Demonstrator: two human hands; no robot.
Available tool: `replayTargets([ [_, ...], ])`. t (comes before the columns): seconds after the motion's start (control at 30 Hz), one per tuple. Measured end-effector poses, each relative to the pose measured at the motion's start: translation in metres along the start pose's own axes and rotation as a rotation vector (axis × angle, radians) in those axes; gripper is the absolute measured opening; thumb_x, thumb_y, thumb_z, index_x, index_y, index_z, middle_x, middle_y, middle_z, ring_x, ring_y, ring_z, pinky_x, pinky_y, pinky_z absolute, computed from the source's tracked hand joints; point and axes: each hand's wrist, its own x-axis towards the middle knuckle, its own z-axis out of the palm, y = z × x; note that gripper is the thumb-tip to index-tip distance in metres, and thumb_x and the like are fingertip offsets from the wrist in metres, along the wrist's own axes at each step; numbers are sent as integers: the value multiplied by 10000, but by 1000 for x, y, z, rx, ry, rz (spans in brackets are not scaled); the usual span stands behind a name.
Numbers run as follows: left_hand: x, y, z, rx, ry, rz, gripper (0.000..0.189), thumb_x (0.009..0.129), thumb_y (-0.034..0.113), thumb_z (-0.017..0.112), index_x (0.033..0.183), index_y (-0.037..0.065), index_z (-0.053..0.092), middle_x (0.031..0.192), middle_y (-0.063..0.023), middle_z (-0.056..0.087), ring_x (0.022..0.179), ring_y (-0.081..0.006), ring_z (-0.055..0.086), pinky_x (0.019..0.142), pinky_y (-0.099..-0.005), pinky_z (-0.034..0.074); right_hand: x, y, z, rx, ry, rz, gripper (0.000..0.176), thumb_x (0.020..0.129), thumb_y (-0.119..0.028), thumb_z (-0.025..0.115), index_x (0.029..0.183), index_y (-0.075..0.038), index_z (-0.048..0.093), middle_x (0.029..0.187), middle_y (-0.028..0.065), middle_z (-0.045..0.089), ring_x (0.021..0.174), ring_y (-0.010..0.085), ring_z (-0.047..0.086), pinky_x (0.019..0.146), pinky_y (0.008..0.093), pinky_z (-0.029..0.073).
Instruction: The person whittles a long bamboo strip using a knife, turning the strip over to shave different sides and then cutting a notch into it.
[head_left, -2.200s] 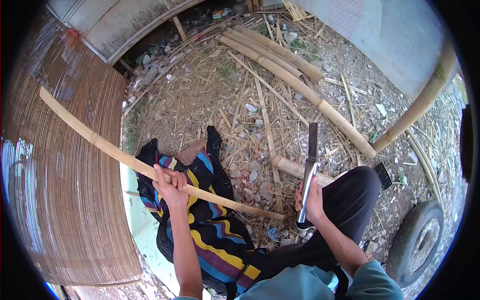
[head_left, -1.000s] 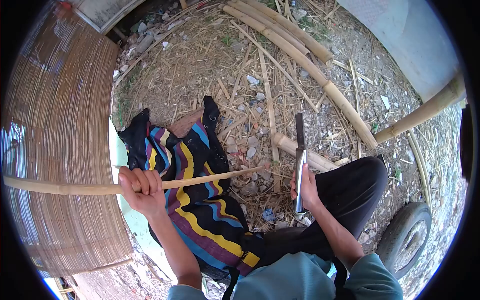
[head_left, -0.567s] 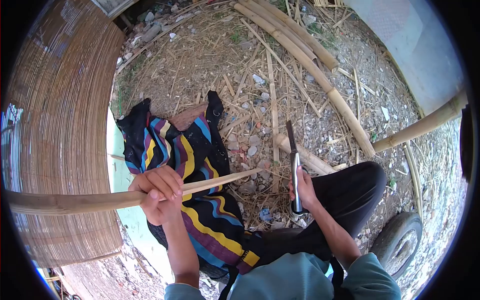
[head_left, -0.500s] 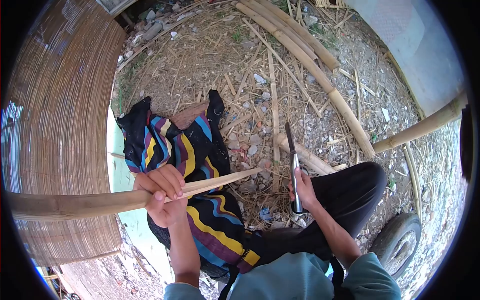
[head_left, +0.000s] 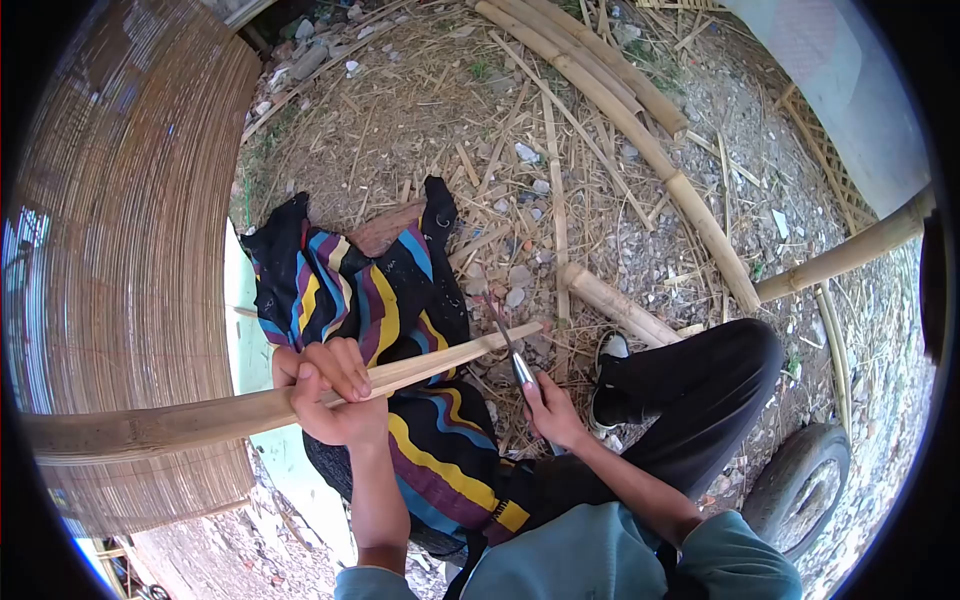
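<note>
My left hand (head_left: 338, 395) is wrapped around a long bamboo pole (head_left: 165, 428), which runs in from the left edge. Past this hand the bamboo narrows to a pale, split strip that ends over the ground. In my right hand (head_left: 556, 416) is a knife (head_left: 521, 368) with a shiny metal handle and a narrow dark blade. Its blade overlaps the bamboo close to the strip's far end. A striped black, yellow, purple and blue cloth (head_left: 445, 462) lies under the strip and over my left leg.
Bamboo poles (head_left: 640, 145) lie at the upper right, with a short bamboo piece (head_left: 615, 303) nearer. A tyre (head_left: 797, 490) rests at lower right. A slatted bamboo screen (head_left: 130, 250) stands on the left. Shavings and stones cover the ground (head_left: 400, 140).
My right hand has moved left and slightly down, bringing the knife from beside the bamboo strip to across its end. The left hand keeps its grip on the pole, slightly lower in view.
</note>
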Motion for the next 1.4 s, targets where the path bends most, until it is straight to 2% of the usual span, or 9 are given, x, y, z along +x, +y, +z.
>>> replayTargets([
  [0.17,8,0,-12,-17,-96,-15,205,846,138,406,669,89,314,442,-26,345,331,-85,275,374,-193,264,11,28,-8,7,1,100,380,928,-367,426,990,6,470,515,63,505,387,160,523,375,294,411],
  [0.33,14,11,-9,-19,-554,-258,275,912,243,405,762,12,417,532,-49,373,420,-94,307,418,-237,268,9,28,-10,25,22,188,411,924,-384,436,1002,16,491,534,82,524,377,148,517,378,295,417],
  [0.53,7,4,-7,-192,-457,-282,285,919,250,392,729,37,388,521,-26,341,410,-75,270,413,-223,223,13,10,11,-173,54,16,363,921,-343,435,1022,2,485,622,220,557,672,397,597,617,456,441],
  [0.7,11,-2,-14,-158,-325,-223,303,918,253,380,693,50,373,491,-15,322,386,-65,233,394,-217,203,30,69,18,-255,193,-47,387,914,-367,443,976,10,501,629,224,563,637,393,600,592,462,444],
  [0.83,20,-4,-21,-144,-358,-221,309,914,253,373,679,52,373,472,-7,313,362,-62,211,376,-220,190,35,63,2,-118,86,292,392,915,-391,452,905,-3,512,565,112,533,476,234,570,493,375,444],
  [0.93,23,-7,-23,-184,-426,-237,338,912,260,377,654,42,388,456,-13,328,336,-59,224,353,-217,181,24,36,4,-209,104,-4,370,922,-371,442,887,-12,523,556,90,523,450,192,543,491,365,450],
  [1.03,26,-7,-22,-216,-532,-227,415,906,271,389,583,13,423,415,-25,339,298,-62,230,318,-212,168,22,-2,-1,-212,-30,12,464,905,-435,436,879,14,549,708,194,584,696,351,598,652,424,447],
  [1.3,31,-11,-13,-228,-640,-200,502,907,308,416,512,-2,445,380,-25,326,280,-64,221,293,-204,176,42,58,-27,-115,27,442,469,915,-453,404,860,-17,569,542,134,558,454,256,567,493,388,457],
  [1.4,31,-11,-11,-203,-647,-198,485,920,323,406,545,17,440,394,-14,325,289,-49,217,298,-201,175,32,23,-12,-166,36,214,448,917,-431,409,869,-11,559,598,164,565,568,326,587,580,416,464],
])
